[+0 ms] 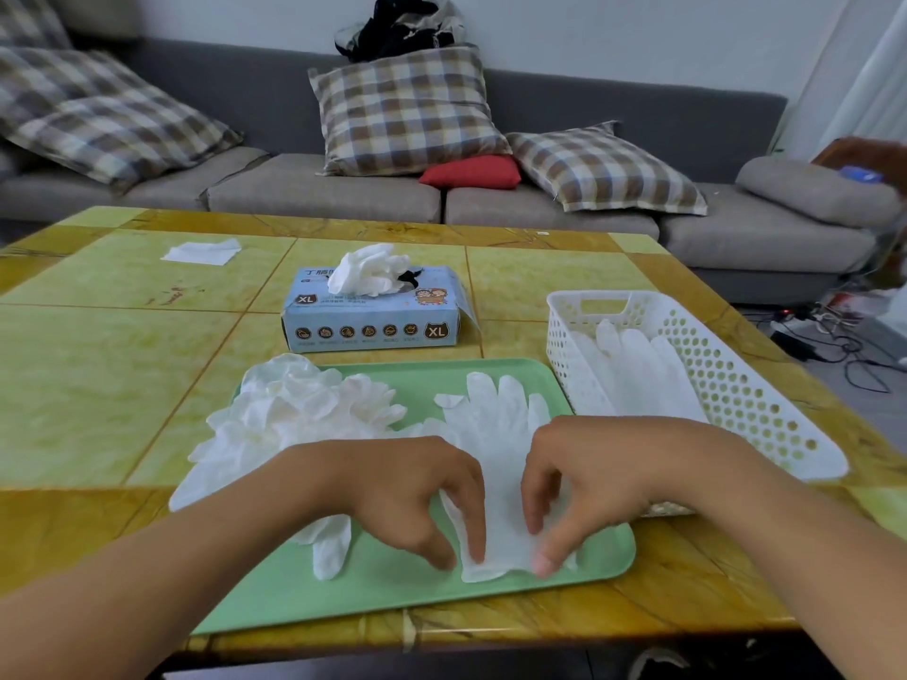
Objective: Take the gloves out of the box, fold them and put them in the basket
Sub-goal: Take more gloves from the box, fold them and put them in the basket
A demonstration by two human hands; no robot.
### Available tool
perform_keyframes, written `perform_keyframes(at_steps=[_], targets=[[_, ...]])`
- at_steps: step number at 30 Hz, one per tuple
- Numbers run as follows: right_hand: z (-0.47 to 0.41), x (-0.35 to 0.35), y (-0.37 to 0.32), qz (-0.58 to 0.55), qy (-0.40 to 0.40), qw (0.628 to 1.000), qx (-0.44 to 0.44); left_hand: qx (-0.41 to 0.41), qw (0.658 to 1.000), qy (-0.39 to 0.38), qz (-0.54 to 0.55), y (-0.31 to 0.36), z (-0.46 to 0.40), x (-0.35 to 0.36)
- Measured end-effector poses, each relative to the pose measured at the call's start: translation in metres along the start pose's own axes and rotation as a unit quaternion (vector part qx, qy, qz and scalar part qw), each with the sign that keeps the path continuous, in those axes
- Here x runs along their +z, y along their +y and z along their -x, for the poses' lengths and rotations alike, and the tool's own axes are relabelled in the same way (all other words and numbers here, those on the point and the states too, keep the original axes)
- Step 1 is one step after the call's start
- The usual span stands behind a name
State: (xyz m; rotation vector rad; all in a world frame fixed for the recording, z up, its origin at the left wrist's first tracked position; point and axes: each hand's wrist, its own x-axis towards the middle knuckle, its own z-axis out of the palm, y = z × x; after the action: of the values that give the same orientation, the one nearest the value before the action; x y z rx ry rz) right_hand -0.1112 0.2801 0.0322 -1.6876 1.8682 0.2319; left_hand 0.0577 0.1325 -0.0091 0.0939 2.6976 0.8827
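A white glove (500, 434) lies flat on the green tray (392, 591), fingers pointing away from me. My left hand (417, 498) pinches its cuff at the left corner, and my right hand (579, 483) pinches the cuff at the right corner. A loose pile of white gloves (294, 409) covers the tray's left side and spills onto the table. The blue glove box (373, 316) stands behind the tray with gloves (368, 269) bulging from its opening. The white perforated basket (746, 385) at the right holds flat gloves (633, 370).
A white tissue (203, 251) lies at the table's far left. The yellow tiled table (122, 360) has its front edge just below the tray. Behind it stands a grey sofa (324, 188) with plaid cushions. Cables lie on the floor at the right.
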Motion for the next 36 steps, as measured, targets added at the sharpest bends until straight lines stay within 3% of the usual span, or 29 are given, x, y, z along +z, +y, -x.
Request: perform_keyframes(at_steps=[3, 5, 7, 10, 13, 17, 22, 26, 28, 30, 32, 36], targets=[[-0.017, 0.002, 0.004, -0.011, 0.125, 0.992, -0.025, -0.008, 1.000, -0.021, 0.021, 0.004, 0.001, -0.002], [-0.028, 0.009, 0.003, 0.032, 0.150, 0.988, -0.010, -0.009, 1.000, 0.002, 0.021, 0.005, 0.002, -0.005], [-0.036, 0.016, 0.000, 0.087, 0.139, 0.986, 0.019, -0.020, 0.995, 0.090, 0.023, 0.000, 0.009, -0.016], [-0.043, 0.017, -0.004, 0.128, 0.208, 0.968, 0.062, -0.072, 0.960, 0.260, -0.072, -0.017, 0.029, -0.045], [-0.059, 0.009, -0.008, 0.101, 0.254, 0.961, 0.046, -0.133, 0.927, 0.320, -0.147, -0.037, 0.058, -0.053], [-0.086, -0.004, -0.004, 0.032, 0.190, 0.979, 0.061, -0.151, 0.912, 0.296, -0.240, -0.051, 0.076, -0.039], [-0.096, -0.024, -0.004, -0.014, 0.155, 0.981, 0.118, -0.151, 0.924, 0.287, -0.203, -0.052, 0.083, -0.048], [-0.087, -0.030, -0.048, -0.098, 0.325, 0.939, 0.042, -0.178, 0.948, 0.207, -0.164, -0.064, 0.094, -0.054], [-0.080, -0.020, -0.082, -0.159, 0.313, 0.936, -0.028, -0.183, 0.956, 0.170, -0.153, -0.071, 0.096, -0.051], [-0.079, -0.001, -0.106, -0.070, 0.234, 0.969, -0.038, -0.194, 0.960, 0.148, -0.140, -0.075, 0.094, -0.047], [-0.088, 0.016, -0.116, 0.096, 0.228, 0.968, -0.038, -0.212, 0.961, 0.125, -0.129, -0.078, 0.093, -0.043], [-0.082, 0.014, -0.102, 0.109, 0.232, 0.962, -0.100, -0.228, 0.959, 0.108, -0.127, -0.080, 0.090, -0.039]])
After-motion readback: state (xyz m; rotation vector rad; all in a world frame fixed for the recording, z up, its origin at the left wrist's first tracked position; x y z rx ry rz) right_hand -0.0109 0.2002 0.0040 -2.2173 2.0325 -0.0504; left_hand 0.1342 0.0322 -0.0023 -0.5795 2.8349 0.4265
